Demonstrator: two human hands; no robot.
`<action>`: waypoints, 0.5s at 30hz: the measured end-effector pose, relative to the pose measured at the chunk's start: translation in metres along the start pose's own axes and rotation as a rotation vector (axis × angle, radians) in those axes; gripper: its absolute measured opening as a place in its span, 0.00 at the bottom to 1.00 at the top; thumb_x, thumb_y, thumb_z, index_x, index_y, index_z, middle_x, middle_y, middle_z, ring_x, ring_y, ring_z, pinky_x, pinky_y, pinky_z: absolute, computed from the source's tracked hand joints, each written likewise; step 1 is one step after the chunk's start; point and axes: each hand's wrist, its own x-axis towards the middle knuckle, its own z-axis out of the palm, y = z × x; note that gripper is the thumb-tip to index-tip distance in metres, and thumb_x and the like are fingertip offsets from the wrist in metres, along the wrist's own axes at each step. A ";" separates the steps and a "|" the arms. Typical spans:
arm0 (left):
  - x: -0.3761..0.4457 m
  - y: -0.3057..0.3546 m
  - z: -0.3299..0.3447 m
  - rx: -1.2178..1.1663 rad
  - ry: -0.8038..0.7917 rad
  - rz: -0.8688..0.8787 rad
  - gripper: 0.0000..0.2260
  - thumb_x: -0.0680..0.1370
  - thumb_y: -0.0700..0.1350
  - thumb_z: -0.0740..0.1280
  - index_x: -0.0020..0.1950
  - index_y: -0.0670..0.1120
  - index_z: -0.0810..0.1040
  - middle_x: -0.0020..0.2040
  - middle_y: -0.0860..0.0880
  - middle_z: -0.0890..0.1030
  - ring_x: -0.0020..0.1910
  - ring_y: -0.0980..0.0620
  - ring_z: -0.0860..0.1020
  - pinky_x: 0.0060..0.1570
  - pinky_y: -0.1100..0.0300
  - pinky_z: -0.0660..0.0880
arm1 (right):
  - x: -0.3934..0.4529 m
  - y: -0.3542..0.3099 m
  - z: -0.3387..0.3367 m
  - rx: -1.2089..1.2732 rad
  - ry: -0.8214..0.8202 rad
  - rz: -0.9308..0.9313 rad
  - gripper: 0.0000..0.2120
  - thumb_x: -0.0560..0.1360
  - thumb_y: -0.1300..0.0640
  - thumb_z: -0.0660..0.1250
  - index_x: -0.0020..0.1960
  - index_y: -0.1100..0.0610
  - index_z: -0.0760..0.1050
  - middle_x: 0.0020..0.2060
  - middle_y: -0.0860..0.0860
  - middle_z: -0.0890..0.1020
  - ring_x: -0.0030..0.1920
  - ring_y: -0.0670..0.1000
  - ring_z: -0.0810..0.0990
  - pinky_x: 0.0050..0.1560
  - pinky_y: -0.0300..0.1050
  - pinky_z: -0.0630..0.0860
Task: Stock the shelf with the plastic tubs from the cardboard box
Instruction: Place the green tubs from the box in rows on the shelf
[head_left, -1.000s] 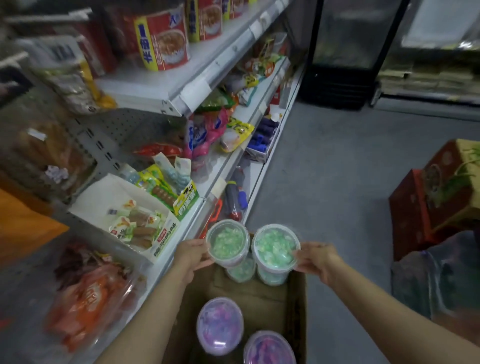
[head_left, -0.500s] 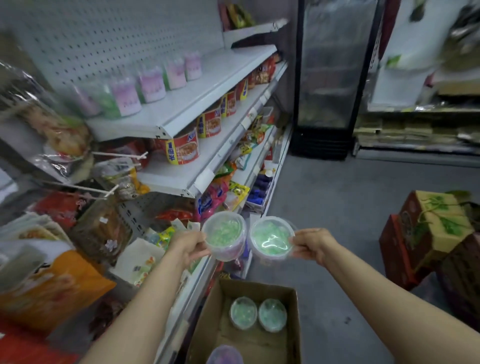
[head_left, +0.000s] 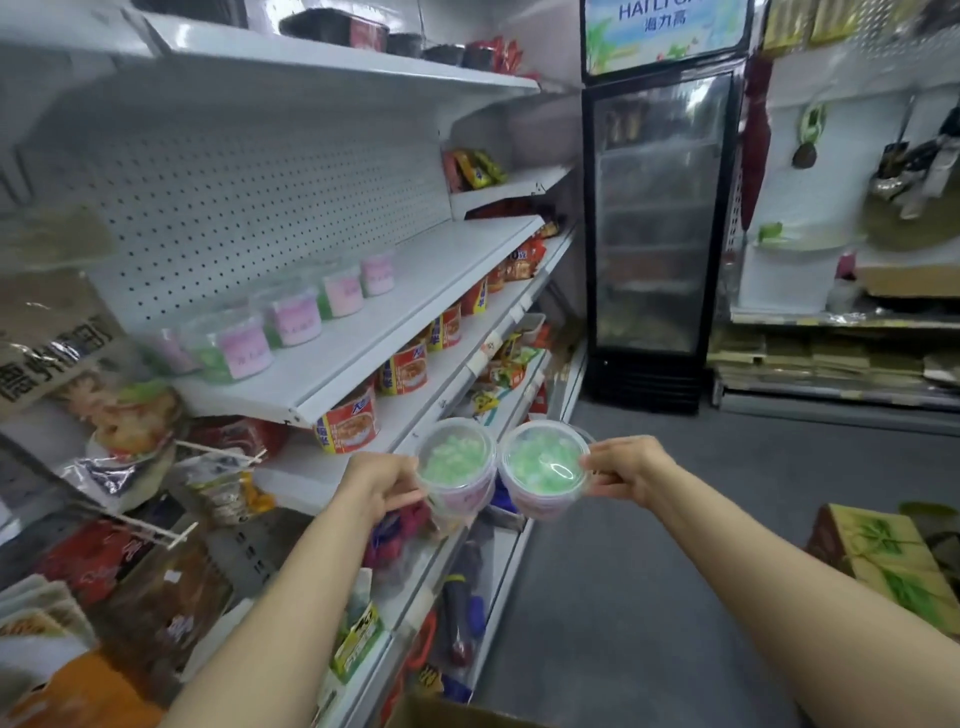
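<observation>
Head view: your left hand (head_left: 382, 486) and right hand (head_left: 626, 470) each grasp a tub (head_left: 457, 467), lids up, ready for the shelf (head_left: 415, 291) at left.

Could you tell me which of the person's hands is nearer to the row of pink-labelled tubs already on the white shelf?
Left. The left hand is below and right of the row of tubs; the right hand is farther right, out over the aisle floor.
</observation>
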 end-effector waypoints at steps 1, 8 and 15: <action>0.000 0.011 0.011 -0.018 0.000 0.007 0.03 0.75 0.30 0.67 0.47 0.35 0.75 0.39 0.41 0.78 0.36 0.46 0.78 0.20 0.58 0.77 | 0.009 -0.012 -0.007 -0.003 -0.006 -0.007 0.14 0.68 0.72 0.73 0.52 0.66 0.78 0.29 0.57 0.75 0.27 0.50 0.72 0.32 0.53 0.82; 0.009 0.075 0.069 -0.039 0.010 0.066 0.11 0.74 0.28 0.65 0.56 0.32 0.77 0.48 0.38 0.80 0.39 0.46 0.79 0.31 0.55 0.81 | 0.069 -0.084 -0.039 0.001 -0.074 -0.064 0.14 0.69 0.72 0.71 0.55 0.69 0.78 0.29 0.55 0.70 0.23 0.47 0.66 0.21 0.39 0.74; 0.021 0.134 0.078 -0.064 0.090 0.144 0.05 0.74 0.29 0.67 0.50 0.33 0.76 0.39 0.38 0.78 0.35 0.44 0.78 0.22 0.58 0.77 | 0.115 -0.138 -0.030 -0.054 -0.157 -0.093 0.13 0.70 0.68 0.73 0.54 0.65 0.78 0.31 0.54 0.72 0.27 0.47 0.71 0.26 0.42 0.78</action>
